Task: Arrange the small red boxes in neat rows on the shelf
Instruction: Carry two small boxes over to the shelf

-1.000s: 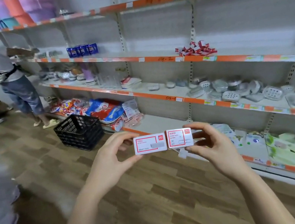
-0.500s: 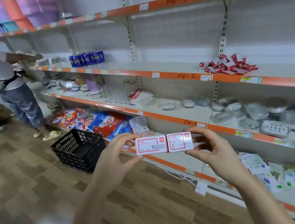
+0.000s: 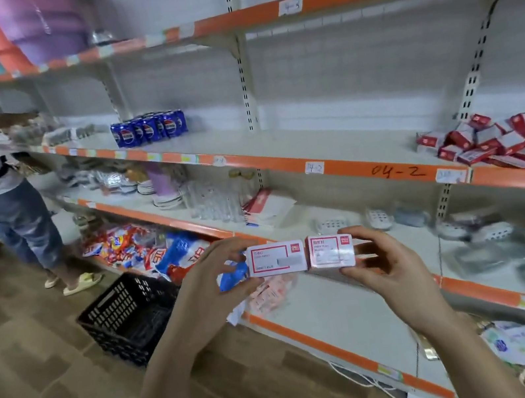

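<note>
Item: two small red boxes, one pinched in the left hand (image 3: 211,294) (left box (image 3: 276,259)), one in the right hand (image 3: 387,268) (right box (image 3: 330,251)), ends touching, held before the shelving. Step: carrying. Loose red box pile (image 3: 501,141) lay on shelf 04-2 (image 3: 395,173); next, judged, lifting both there and squaring them in line.

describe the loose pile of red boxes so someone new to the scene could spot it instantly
Find the shelf edge hand-lettered "04-2". The pile of small red boxes lies on that shelf at its right end. Unlike the blue cans upright at the left, these are red and white and tumbled at all angles.
</note>
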`<state>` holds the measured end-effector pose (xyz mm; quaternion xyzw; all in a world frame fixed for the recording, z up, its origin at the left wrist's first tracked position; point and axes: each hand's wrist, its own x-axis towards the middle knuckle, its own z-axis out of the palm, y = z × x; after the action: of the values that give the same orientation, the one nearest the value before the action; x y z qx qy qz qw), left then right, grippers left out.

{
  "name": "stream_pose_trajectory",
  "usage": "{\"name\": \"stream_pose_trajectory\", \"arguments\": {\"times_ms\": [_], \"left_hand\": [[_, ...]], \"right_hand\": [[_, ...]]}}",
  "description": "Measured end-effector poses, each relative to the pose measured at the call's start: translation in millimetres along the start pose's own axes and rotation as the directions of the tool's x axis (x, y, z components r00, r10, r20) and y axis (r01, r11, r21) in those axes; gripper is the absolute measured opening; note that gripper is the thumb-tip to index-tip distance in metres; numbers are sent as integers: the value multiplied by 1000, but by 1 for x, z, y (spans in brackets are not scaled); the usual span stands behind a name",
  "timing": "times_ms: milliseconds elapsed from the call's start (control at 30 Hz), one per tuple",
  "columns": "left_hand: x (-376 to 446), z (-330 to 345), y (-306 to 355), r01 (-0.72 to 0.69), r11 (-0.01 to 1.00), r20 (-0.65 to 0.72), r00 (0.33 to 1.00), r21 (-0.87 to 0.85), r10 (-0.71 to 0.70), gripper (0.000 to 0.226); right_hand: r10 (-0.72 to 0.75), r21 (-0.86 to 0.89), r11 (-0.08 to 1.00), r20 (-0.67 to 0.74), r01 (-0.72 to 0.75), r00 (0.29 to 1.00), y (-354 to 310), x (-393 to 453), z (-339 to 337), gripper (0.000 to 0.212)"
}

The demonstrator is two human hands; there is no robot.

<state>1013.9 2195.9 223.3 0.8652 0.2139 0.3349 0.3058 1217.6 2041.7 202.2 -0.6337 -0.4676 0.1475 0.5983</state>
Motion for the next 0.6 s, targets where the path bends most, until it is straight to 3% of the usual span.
{"name": "stream_pose_trajectory", "arguments": {"times_ms": [300,600], "left_hand": [[122,-22,-86,-21,1000,21,1000,-16,21,45],[215,-24,-149,-54,997,35,998,-55,56,53]], "right_hand": [[11,-18,1000,-69,-13,998,22,120,41,44],[-12,-44,999,-102,7,995,62,221,68,44]]}}
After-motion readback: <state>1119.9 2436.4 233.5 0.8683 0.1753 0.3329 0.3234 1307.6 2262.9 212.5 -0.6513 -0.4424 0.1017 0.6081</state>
